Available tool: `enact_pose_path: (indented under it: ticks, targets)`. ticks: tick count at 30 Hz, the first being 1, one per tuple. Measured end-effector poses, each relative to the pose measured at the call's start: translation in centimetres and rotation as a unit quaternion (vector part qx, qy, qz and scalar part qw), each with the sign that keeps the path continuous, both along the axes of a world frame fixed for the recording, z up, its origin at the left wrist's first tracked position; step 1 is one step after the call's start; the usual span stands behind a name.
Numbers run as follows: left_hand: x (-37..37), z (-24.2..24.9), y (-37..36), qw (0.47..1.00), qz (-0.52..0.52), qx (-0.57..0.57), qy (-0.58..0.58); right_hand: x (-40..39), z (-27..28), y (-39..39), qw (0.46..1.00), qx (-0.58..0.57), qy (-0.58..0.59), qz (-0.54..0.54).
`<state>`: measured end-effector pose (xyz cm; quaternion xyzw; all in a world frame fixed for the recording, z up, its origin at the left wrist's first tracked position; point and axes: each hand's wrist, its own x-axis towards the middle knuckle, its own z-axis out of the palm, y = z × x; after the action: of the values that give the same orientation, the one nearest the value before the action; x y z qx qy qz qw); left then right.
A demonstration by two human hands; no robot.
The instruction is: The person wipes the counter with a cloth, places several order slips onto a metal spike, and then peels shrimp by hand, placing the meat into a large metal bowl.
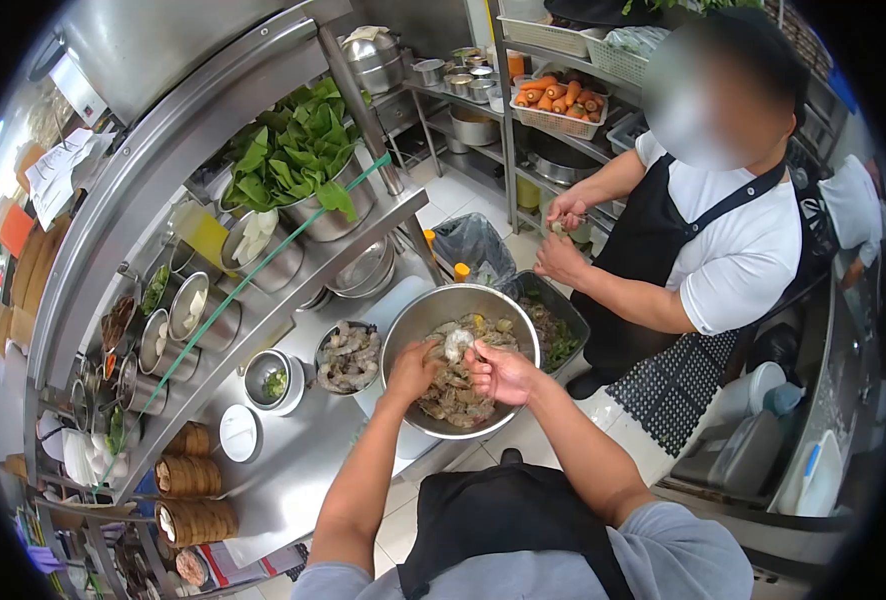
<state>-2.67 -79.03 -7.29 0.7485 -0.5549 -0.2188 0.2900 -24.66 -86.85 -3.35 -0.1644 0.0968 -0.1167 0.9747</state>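
Note:
A large steel bowl holds a heap of grey-brown shrimp. Above that heap, a pale, whitish shrimp is between my two hands. My left hand is closed, its fingertips at the left side of the pale shrimp and partly hidden. From the right, my right hand pinches at the same shrimp with thumb and curled fingers. Just left of the large bowl, a smaller bowl of grey shrimp stands on the steel counter.
Opposite, a co-worker holds something small in both hands above a dark bin of scraps. A shelf with a pot of green leaves overhangs the counter at left. Bamboo steamers stand at the lower left.

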Motion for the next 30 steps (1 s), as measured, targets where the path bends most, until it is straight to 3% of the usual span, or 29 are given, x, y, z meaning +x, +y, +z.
enact_pose_path:
  ticks: [1, 2, 3, 4, 5, 6, 7, 9, 17, 18, 19, 21, 22, 23, 25, 26, 28, 30]
  targets:
    - [0.2, 0.5, 0.4, 0.985, -0.041, -0.008, -0.168, -0.2, 0.2, -0.3, 0.986, -0.107, 0.121, -0.041]
    - [0.4, 0.6, 0.6, 0.975, -0.050, -0.040, -0.212, -0.2, -1.3, -0.8, 0.952, -0.235, 0.188, -0.052]
    - [0.2, 1.4, 0.4, 0.975, -0.051, -0.040, -0.212, 0.2, -2.5, -1.3, 0.952, -0.235, 0.188, -0.053]
    - [0.1, 2.1, 0.2, 0.976, -0.067, -0.083, -0.189, 0.4, -3.8, -1.7, 0.873, -0.404, 0.261, -0.080]
    - [-0.1, 3.1, 0.0, 0.975, -0.081, -0.125, -0.166, 0.6, -4.5, -1.9, 0.758, -0.557, 0.323, -0.103]
    - [-0.9, 4.4, -0.1, 0.975, -0.079, -0.124, -0.165, 0.5, -3.5, -1.9, 0.712, -0.599, 0.355, -0.094]
    - [-2.2, 5.4, -0.2, 0.977, -0.089, -0.142, -0.135, 0.6, -3.1, -1.7, 0.712, -0.600, 0.353, -0.089]
    - [-3.6, 5.5, -0.4, 0.977, -0.087, -0.162, -0.106, 1.1, -2.3, -1.4, 0.577, -0.728, 0.343, -0.141]
    - [-4.2, 4.1, 0.4, 0.979, -0.008, -0.200, -0.039, 2.8, -0.6, 0.8, 0.605, -0.701, 0.319, -0.201]
    - [-3.9, 4.2, 0.7, 0.982, 0.028, -0.185, -0.012, 3.2, -1.7, 1.1, 0.661, -0.650, 0.316, -0.201]
    - [-3.9, 4.3, 0.7, 0.982, 0.030, -0.184, -0.010, 3.4, -2.2, 1.1, 0.661, -0.650, 0.317, -0.199]
    - [-4.1, 4.3, 0.5, 0.980, 0.100, -0.125, 0.121, 3.5, -2.4, 1.2, 0.596, -0.715, 0.316, -0.184]
    - [-3.4, 3.9, 0.4, 0.977, 0.094, -0.115, 0.155, 3.4, -2.6, 1.3, 0.596, -0.713, 0.320, -0.183]
    - [-2.7, 3.7, 0.1, 0.961, 0.110, -0.052, 0.249, 3.4, -2.2, 1.5, 0.598, -0.716, 0.288, -0.216]
    - [-1.5, 2.9, -0.4, 0.880, 0.112, -0.005, 0.461, 3.3, -2.1, 1.4, 0.599, -0.718, 0.255, -0.248]
    - [-1.2, 3.2, -0.2, 0.880, 0.112, -0.005, 0.462, 3.3, -2.2, 1.3, 0.591, -0.729, 0.257, -0.230]
    - [-0.5, 3.8, 0.2, 0.816, 0.104, 0.074, 0.564, 3.2, -2.5, 0.9, 0.583, -0.741, 0.258, -0.211]
    - [0.4, 3.1, 0.5, 0.784, 0.092, 0.096, 0.606, 3.1, -3.3, 0.4, 0.600, -0.747, 0.194, -0.211]
